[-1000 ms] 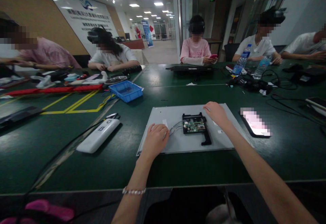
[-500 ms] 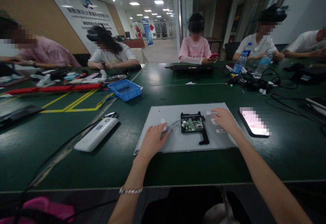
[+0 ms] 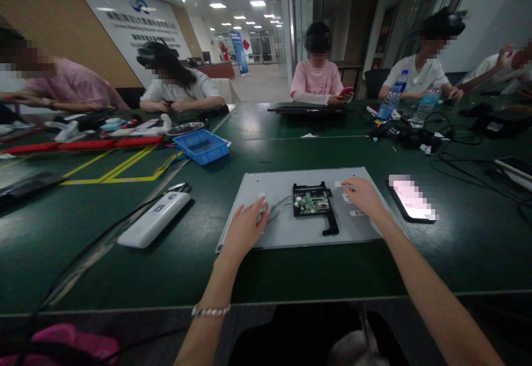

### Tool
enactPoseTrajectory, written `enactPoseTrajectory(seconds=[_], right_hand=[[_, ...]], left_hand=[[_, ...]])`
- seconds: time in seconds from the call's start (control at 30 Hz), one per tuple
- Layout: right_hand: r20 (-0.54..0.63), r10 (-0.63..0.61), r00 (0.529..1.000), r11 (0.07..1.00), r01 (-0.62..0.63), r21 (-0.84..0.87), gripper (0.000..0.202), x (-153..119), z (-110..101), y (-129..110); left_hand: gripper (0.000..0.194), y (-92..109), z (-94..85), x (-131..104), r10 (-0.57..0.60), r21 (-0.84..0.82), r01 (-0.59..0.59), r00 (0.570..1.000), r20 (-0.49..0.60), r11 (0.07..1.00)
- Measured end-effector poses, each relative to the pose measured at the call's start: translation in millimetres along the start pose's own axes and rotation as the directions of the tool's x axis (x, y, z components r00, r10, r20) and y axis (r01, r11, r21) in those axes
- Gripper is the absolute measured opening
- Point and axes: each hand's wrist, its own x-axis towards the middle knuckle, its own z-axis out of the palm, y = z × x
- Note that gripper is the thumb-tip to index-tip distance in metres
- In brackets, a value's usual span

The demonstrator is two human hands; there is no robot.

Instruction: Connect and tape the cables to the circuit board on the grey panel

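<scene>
A flat grey panel (image 3: 291,234) lies on the green table in front of me. On its middle sits a green circuit board (image 3: 311,202) in a black plastic bracket (image 3: 331,224), with thin grey wires (image 3: 281,205) running left from it. My left hand (image 3: 246,227) is over the panel's left part, fingers spread beside the wire ends and a small white tab (image 3: 261,196). My right hand (image 3: 366,197) reaches over the right part, fingers stretched out and slightly apart. Its fingertips are close to a white tab (image 3: 338,184); contact is unclear. Printed labels (image 3: 356,213) lie below that hand.
A white power bank (image 3: 155,219) with a black cable lies left, a lit phone (image 3: 413,199) right. Farther off are a blue tray (image 3: 202,147), a dark flat device (image 3: 307,110), water bottles (image 3: 393,97) and tangled cables (image 3: 409,135). Several people sit around the table.
My left fingers have lifted and spread away from the wire ends. My right hand has stayed nearly in place by the white tab. The panel and board have not moved on the table.
</scene>
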Motion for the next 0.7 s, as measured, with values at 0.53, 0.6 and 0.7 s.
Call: enactPoseTrajectory(seconds=[0.53,0.6,0.7], right_hand=[[-0.014,-0.088,0.996,0.991,0.086,-0.107,0.025,6.1,8.9,10.6],[-0.009,-0.095,0.995,0.987,0.093,-0.133,0.025,8.9,9.4,10.3],[0.013,-0.108,0.994,0.981,0.109,-0.158,0.022,12.0,10.1,9.0]], left_hand=[[0.045,14.3,-11.2,7.4,-0.04,-0.03,0.038,0.996,-0.08,0.999],[0.044,19.8,-15.7,12.9,-0.037,-0.041,0.034,0.996,-0.085,0.999],[0.042,28.8,-22.8,29.2,-0.037,-0.091,0.03,0.996,-0.082,0.995]])
